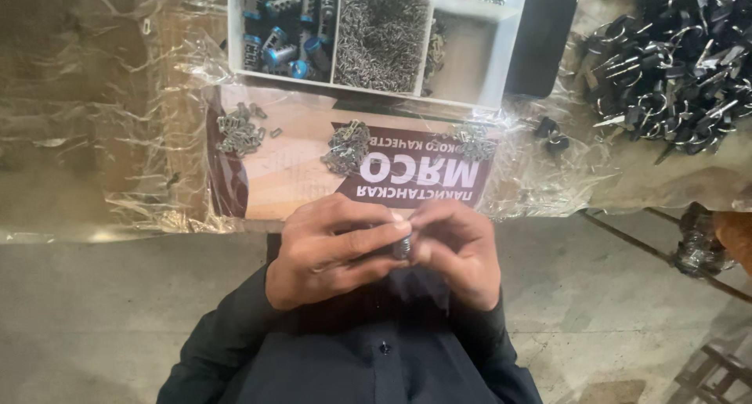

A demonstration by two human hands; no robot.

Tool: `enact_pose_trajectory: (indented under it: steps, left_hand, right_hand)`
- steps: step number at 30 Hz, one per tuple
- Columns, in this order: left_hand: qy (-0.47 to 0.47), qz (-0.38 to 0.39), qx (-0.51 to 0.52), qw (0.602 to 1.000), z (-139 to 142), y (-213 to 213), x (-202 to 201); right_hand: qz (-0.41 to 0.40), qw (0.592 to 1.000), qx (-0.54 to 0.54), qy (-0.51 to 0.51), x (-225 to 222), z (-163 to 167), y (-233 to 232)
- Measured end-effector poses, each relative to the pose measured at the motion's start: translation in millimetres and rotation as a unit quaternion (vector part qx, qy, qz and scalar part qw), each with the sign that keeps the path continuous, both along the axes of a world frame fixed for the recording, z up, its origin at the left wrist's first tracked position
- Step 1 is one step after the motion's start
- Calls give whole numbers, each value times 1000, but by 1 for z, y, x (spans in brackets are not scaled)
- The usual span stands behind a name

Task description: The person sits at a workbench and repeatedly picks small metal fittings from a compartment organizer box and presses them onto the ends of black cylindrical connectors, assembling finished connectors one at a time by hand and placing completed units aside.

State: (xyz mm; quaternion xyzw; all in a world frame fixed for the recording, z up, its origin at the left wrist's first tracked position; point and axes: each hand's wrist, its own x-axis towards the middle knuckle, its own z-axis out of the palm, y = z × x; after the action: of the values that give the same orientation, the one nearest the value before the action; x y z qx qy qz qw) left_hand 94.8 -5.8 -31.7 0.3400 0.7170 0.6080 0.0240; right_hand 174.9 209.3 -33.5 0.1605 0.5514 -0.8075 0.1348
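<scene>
My left hand [329, 251] and my right hand [462, 251] meet close to my chest, just below the table's front edge. Between their fingertips they pinch a small dark cylindrical metal part [403, 247], mostly hidden by the fingers. Both hands are closed around it. Dark sleeves cover my forearms. On the table ahead lie three small heaps of tiny metal pieces: one at the left [239, 130], one in the middle [347, 147] and one at the right [472, 140].
A white compartment tray [487, 59] at the back holds blue-and-black cylinders [286, 28] and a bin of small metal pins [382, 36]. A big heap of dark keyring-like parts [674, 67] lies at right. Crinkled clear plastic [94, 122] covers the table over a printed brown sheet [290, 181].
</scene>
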Motion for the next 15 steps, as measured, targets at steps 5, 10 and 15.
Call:
enact_pose_trajectory:
  steps: [5, 10, 15]
  left_hand:
    - [-16, 23, -5, 1000, 3, -5, -4]
    - [-11, 17, -8, 1000, 2, -1, -6]
    - [-23, 7, 5, 1000, 2, 5, -7]
  right_hand:
    - [-1, 737, 644, 205, -9, -12, -5]
    - [81, 684, 697, 200, 1, -18, 5]
    - [59, 635, 622, 454, 8, -39, 24]
